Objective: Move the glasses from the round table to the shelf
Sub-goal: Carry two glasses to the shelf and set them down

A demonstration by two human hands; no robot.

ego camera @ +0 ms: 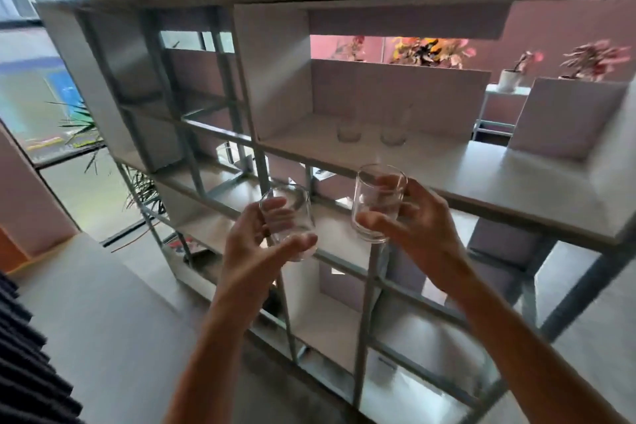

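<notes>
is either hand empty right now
No, the left hand grips the left glass and the right hand grips the right glass.

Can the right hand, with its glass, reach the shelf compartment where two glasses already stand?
Probably yes. The right hand holds its glass just below the compartment, whose front is open. The first shelf glass and second shelf glass leave bare board to their left.

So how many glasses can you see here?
4. One glass in the left hand, one in the right hand, two side by side on the shelf inside the white box. Others may be hidden.
</notes>
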